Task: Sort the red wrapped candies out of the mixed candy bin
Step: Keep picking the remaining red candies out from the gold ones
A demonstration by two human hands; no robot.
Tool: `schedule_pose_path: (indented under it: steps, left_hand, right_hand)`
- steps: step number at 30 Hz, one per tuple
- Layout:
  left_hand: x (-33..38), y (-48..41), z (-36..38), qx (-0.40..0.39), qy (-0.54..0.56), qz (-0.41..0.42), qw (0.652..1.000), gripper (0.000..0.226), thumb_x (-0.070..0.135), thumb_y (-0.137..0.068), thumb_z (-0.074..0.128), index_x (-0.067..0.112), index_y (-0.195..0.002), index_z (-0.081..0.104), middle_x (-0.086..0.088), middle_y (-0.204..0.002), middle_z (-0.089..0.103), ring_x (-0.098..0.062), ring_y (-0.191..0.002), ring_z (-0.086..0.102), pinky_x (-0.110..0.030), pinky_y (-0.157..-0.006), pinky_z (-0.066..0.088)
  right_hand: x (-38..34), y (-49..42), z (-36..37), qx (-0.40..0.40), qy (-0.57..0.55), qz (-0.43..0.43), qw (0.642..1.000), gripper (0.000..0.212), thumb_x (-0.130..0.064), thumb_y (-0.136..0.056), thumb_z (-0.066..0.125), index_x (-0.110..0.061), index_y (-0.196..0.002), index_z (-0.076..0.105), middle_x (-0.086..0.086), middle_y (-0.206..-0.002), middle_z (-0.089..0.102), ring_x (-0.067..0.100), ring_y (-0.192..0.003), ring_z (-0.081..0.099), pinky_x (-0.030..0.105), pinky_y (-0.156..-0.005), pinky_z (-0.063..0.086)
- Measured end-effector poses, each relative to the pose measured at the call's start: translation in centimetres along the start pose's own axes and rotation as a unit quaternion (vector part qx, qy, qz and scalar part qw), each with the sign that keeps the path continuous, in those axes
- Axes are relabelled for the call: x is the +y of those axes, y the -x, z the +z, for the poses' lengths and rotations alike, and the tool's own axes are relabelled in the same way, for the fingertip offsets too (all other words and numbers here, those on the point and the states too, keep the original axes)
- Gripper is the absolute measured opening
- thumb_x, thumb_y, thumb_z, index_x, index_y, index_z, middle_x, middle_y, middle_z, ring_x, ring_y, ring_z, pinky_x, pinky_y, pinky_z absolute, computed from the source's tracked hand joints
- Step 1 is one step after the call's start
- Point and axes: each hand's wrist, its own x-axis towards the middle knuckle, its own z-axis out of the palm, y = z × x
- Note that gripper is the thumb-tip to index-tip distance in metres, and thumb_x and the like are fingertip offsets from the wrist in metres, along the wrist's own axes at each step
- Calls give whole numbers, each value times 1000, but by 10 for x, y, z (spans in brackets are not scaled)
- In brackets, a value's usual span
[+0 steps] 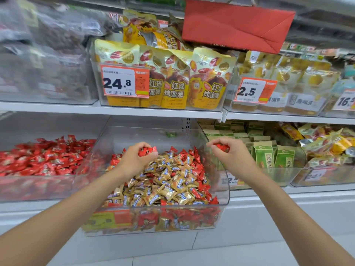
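Observation:
A clear plastic mixed candy bin (222, 203) on the lower shelf holds a heap of gold wrapped candies (163, 187) with red wrapped candies (198, 169) along its right side and back. My left hand (134, 160) hovers over the back left of the heap, closed on a clutch of red candies (147, 151). My right hand (233, 153) is raised over the bin's right rear corner, fingers closed on more red candies (221, 147).
To the left, another clear bin (38, 181) is filled with only red wrapped candies. Green snack packs (266, 156) stand in the bin to the right. The upper shelf carries yellow sweet-potato bags (172, 89), price tags and a red sign (236, 25).

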Motion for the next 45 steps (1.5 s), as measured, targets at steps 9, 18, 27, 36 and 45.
schedule_pose_path:
  steps: [9,18,27,36,45]
  left_hand:
    - [-27,-12,-10,84,57,-54,993,21,33,-88,65,13,-91,62,-5,-74,64,-30,-71,63,-27,-57,40]
    - [-24,-14,-12,94,72,-68,991,23,36,-87,65,14,-94,64,-5,-78,66,-14,-62,58,-19,-51,40]
    - [-29,-12,-9,80,54,-72,993,20,37,-87,65,17,-91,62,0,-63,61,-13,-56,53,-25,-55,42]
    - [-38,1,1,55,28,-88,994,37,45,-83,66,19,-108,61,-11,-96,68,-27,-85,66,-41,-78,50]
    - [-23,-15,-9,76,61,-68,993,20,31,-88,66,13,-93,62,5,-62,58,2,-43,53,-14,-44,37]
  right_hand:
    - [30,-95,102,-95,140,135,976,30,-20,-100,49,1,-113,64,13,-111,66,28,-96,62,28,-75,44]
    - [49,-91,131,-143,111,170,969,39,-42,-78,76,-17,-87,48,-3,-71,49,14,-63,47,26,-57,37]
    - [48,-87,130,-164,-85,163,969,33,-23,-81,77,-15,-80,45,-2,-62,38,9,-48,33,20,-47,30]
    - [24,-81,118,-115,-202,158,960,28,-17,-90,65,-20,-72,44,9,-78,44,21,-76,44,31,-73,37]
    - [12,-76,103,-75,-194,130,969,5,-20,-93,62,-20,-89,66,7,-91,66,19,-82,58,39,-85,51]
